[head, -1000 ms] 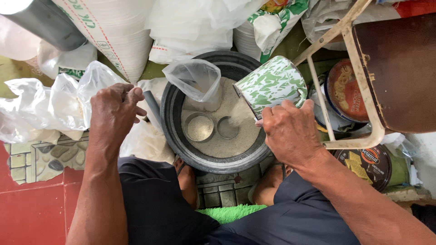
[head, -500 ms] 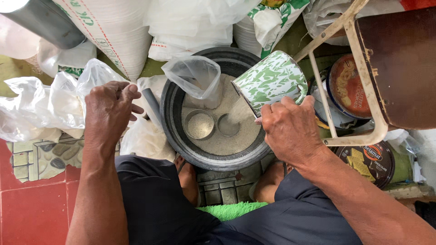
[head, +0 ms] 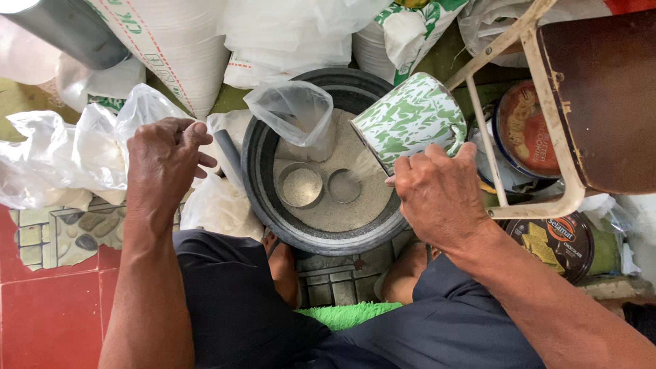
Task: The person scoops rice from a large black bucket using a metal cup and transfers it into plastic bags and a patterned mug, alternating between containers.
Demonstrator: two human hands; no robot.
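Note:
My right hand [head: 441, 195] grips a green-and-white enamel mug [head: 408, 119] by its handle, tilted sideways over the right rim of a dark round basin [head: 254, 179] filled with pale grain. Two small round tins [head: 301, 186] lie sunk in the grain. A clear plastic bag [head: 294, 116] stands open inside the basin at its far side. My left hand [head: 164, 164] hovers left of the basin, fingers curled, touching a bunch of clear plastic bags [head: 68, 154]; whether it grips them I cannot tell.
Large white sacks [head: 181, 44] stand behind the basin. A wooden stool [head: 594, 102] with pale legs is at the right, over round biscuit tins [head: 529, 130]. My knees frame a green mat [head: 342, 316] on tiled floor. A grey tube [head: 65, 27] lies top left.
The mug has shifted slightly right and up toward the basin's rim. My left hand has stayed by the plastic bags with little movement.

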